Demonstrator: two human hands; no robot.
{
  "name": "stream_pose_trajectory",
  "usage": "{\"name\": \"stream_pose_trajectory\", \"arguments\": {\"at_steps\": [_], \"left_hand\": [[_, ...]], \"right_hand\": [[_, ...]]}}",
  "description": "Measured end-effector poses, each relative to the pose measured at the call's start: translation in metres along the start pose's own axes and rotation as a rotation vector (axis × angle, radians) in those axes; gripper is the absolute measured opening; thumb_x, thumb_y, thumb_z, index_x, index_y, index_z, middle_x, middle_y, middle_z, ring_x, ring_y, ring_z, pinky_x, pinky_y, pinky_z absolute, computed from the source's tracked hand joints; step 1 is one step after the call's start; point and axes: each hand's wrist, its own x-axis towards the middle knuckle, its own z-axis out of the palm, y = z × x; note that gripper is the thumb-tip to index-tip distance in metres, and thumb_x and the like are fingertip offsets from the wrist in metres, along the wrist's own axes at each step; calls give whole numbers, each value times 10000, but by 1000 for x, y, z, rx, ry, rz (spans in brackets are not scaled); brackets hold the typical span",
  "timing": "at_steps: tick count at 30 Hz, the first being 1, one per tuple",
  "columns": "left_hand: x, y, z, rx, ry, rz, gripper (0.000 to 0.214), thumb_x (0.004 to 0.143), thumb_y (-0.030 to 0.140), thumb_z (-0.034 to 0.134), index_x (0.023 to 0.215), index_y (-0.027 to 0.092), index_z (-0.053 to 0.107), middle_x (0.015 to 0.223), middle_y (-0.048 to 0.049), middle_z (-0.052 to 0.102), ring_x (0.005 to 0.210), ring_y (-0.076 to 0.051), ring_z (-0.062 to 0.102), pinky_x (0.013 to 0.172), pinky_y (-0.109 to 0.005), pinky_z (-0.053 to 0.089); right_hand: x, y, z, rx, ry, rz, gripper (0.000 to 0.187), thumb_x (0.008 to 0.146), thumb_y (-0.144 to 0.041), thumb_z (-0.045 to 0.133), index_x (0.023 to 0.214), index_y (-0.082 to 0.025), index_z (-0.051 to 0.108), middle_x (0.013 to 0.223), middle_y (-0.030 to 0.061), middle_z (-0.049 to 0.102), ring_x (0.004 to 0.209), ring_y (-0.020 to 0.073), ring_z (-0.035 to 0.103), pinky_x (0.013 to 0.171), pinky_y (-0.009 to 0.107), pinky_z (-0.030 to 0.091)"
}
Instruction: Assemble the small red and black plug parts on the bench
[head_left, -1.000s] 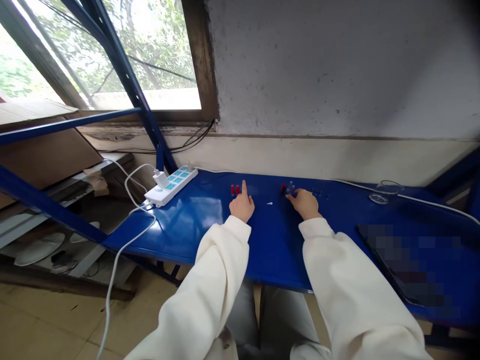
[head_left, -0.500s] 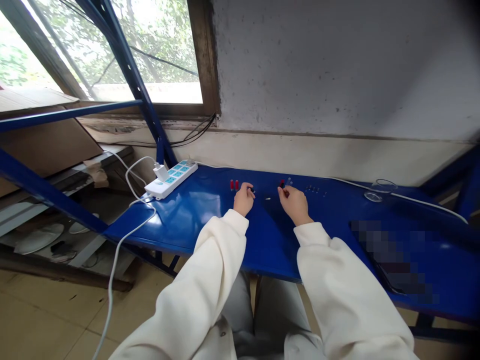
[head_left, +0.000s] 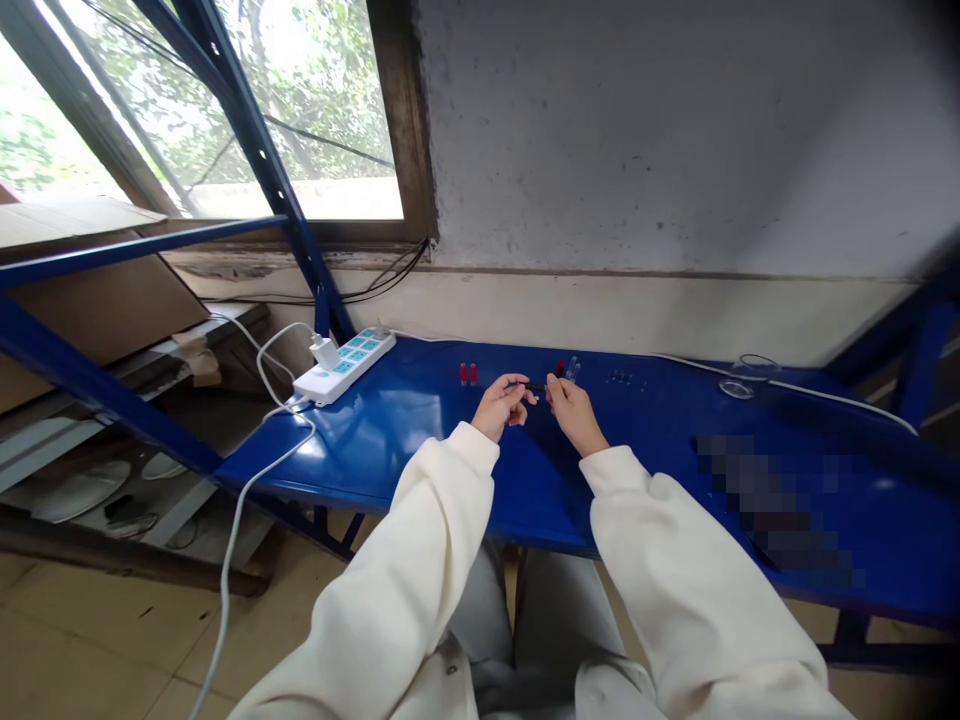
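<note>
My left hand [head_left: 501, 408] is closed round the left end of a thin black rod-like piece [head_left: 534, 386], whose exact kind is too small to make out. Facing it, my right hand [head_left: 573, 410] pinches the right end of the same piece, so it spans between my fingertips just above the blue table. A small white piece shows close under the fingers. To the left of my hands two red cylinders [head_left: 468, 374] are side by side. Just behind my right fingers are a dark red piece [head_left: 560, 368] and clear small tubes [head_left: 574, 368].
Several tiny clear-and-dark parts [head_left: 621, 378] lie on the blue table [head_left: 390, 430] to the right. Farther right are a clear round dish [head_left: 739, 388] and a blurred-out dark object [head_left: 772, 510]. A white power strip [head_left: 346, 366] with cables occupies the left end.
My hands have come closer together, the left moving right and the right moving slightly left. The black piece now spans between them; before, they were apart.
</note>
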Motion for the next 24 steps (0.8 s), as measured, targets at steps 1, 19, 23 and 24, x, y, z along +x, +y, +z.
{"name": "stream_pose_trajectory", "arguments": {"at_steps": [1, 19, 23, 24], "left_hand": [[0, -1, 0, 3, 11, 1, 359, 712, 392, 593, 947, 159, 453, 664, 23, 556, 346, -40, 449, 330, -166, 202], [1, -2, -3, -1, 124, 21, 336, 706, 382, 592, 923, 154, 475, 647, 24, 557, 336, -46, 449, 328, -172, 206], [1, -1, -2, 22, 168, 26, 352, 701, 400, 593, 923, 150, 483, 648, 19, 558, 340, -42, 451, 327, -170, 208], [1, -1, -2, 26, 182, 23, 356, 700, 406, 594, 925, 152, 485, 647, 20, 559, 341, -40, 450, 329, -168, 207]], "right_hand": [[0, 0, 0, -6, 10, -9, 488, 819, -591, 258, 607, -193, 445, 565, 10, 527, 538, 124, 473, 545, 233, 348], [-1, 3, 1, -29, -11, -142, 293, 837, -439, 331, 798, -190, 479, 710, 23, 553, 604, 132, 488, 590, 243, 372], [0, 4, 2, 14, -33, -150, 280, 834, -436, 335, 816, -192, 472, 744, 30, 553, 642, 139, 503, 604, 249, 391], [0, 5, 2, 25, -37, -151, 278, 834, -434, 335, 821, -192, 472, 756, 33, 555, 651, 140, 506, 607, 251, 395]]}}
